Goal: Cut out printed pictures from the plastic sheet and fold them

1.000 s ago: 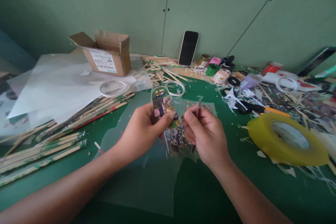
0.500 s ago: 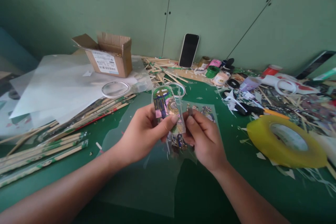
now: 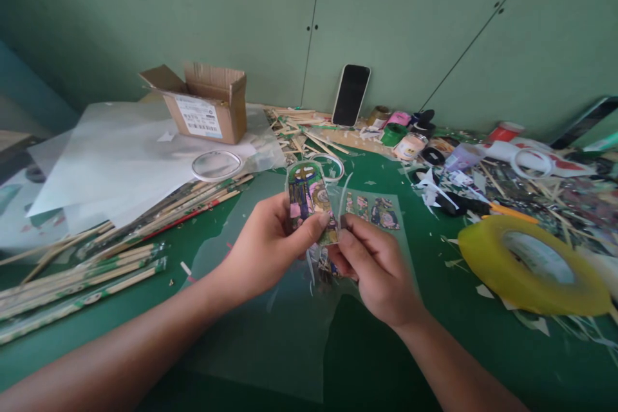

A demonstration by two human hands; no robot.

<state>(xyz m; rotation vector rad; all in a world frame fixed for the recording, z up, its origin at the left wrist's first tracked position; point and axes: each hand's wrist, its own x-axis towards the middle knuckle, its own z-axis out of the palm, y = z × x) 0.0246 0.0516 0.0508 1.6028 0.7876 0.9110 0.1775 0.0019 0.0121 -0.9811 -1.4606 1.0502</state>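
My left hand (image 3: 268, 241) is closed on a painted clear plastic piece (image 3: 309, 196) with a rounded top, patterned in green, gold, pink and dark blue. The thumb presses on its lower front. My right hand (image 3: 381, 267) pinches at the lower right edge of that piece, where a thin clear strip (image 3: 344, 193) curls up from the fingertips. Whether those fingers hide something else I cannot make out. Behind and below the hands lies a clear sheet with small painted pieces (image 3: 385, 212). Another dark painted bit (image 3: 326, 262) shows below the held piece.
Wrapped bamboo sticks (image 3: 87, 290) lie left. An open cardboard box (image 3: 207, 109) stands on white sheets (image 3: 101, 154). A phone (image 3: 351, 95) leans on the wall near paint jars (image 3: 409, 146). Right are a yellow tape roll (image 3: 487, 264), an orange-handled tool (image 3: 514, 211) and scraps.
My right fingertips have moved in against the piece's lower right edge. The thin strip now stands up above them, and more painted pieces show behind. The whole view has shifted slightly.
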